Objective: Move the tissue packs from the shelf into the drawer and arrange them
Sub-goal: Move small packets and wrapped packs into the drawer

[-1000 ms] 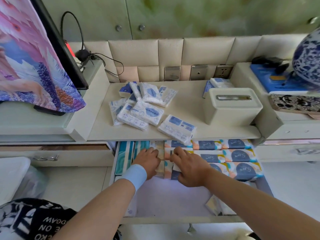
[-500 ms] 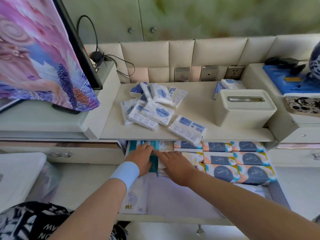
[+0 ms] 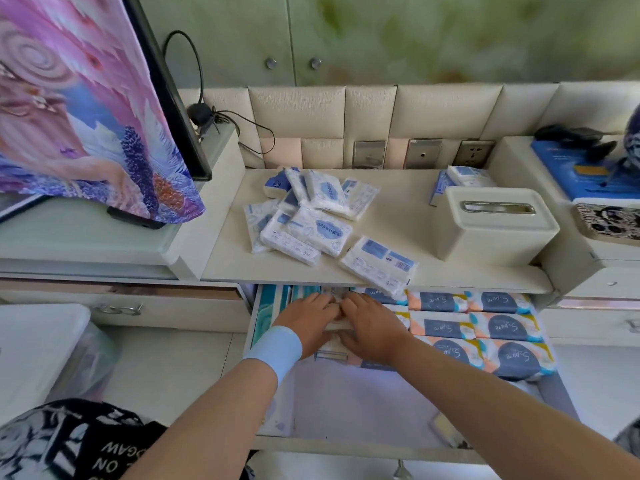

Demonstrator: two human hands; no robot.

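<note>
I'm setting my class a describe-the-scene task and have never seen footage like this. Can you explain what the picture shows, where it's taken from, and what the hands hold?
There is no machine here. A person works with two bare hands, and the one camera sits on their head, looking forward and down. The left hand and right hand lie side by side, fingers fairly flat on pale packs in the open drawer. They press rather than grip. Rows of larger packs fill the drawer's right side. On the shelf above lie a pile of small packs, a single pack at the front edge, and a white tissue box.
</note>
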